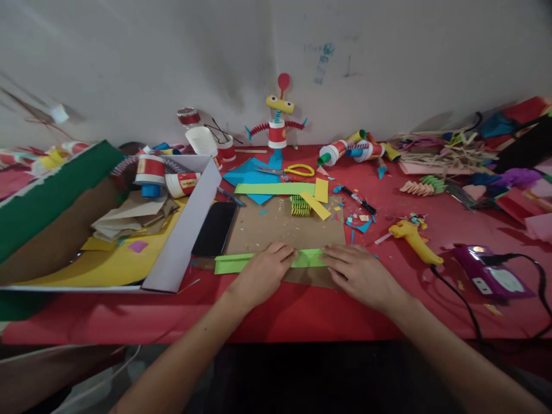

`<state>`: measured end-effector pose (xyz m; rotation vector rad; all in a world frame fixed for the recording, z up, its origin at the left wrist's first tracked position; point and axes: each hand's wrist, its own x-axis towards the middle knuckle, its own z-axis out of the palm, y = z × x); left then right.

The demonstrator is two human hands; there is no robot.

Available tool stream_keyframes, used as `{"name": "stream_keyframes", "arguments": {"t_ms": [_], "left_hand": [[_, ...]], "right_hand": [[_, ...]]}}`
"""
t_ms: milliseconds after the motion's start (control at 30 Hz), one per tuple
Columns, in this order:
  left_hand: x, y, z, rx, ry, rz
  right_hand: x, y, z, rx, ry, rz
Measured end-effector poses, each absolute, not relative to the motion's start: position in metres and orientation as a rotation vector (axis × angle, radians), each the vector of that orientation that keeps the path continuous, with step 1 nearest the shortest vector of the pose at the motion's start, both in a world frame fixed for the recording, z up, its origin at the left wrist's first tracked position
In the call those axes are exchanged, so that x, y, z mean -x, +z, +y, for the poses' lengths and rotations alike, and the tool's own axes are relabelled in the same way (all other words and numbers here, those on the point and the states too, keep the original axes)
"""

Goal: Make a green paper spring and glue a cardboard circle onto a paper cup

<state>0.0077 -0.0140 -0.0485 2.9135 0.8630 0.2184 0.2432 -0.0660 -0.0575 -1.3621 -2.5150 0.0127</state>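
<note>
A light green paper strip [308,258] lies crosswise near the front of a brown cardboard sheet [259,227], with a crease along its length. My left hand [264,272] grips the strip near its middle, fingers bent over the upper edge. At the strip's right end, my right hand [361,275] has its fingers closed on the paper; the thumbs are mostly hidden. Beyond the hands are a second green strip [271,188], a pleated green paper spring [301,206] and yellow paper pieces [317,206].
A phone [214,229] and an open box [181,230] of paper and cup figures sit left. Scissors [299,170], blue paper [241,172] and a cup robot [277,134] are behind. Rightward lie a marker [360,200], yellow glue gun [416,241] and purple corded device [491,273].
</note>
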Motion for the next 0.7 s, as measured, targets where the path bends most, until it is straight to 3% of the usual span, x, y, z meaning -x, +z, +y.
{"name": "stream_keyframes", "arguments": {"t_ms": [267, 700], "left_hand": [[-0.022, -0.041, -0.028, -3.058, 0.036, 0.909], [-0.031, -0.048, -0.027, -2.809, 0.271, 1.263]], "right_hand": [[-0.25, -0.058, -0.064, 1.217, -0.155, -2.619], [-0.253, -0.063, -0.057, 1.555, 0.208, -2.339]]}}
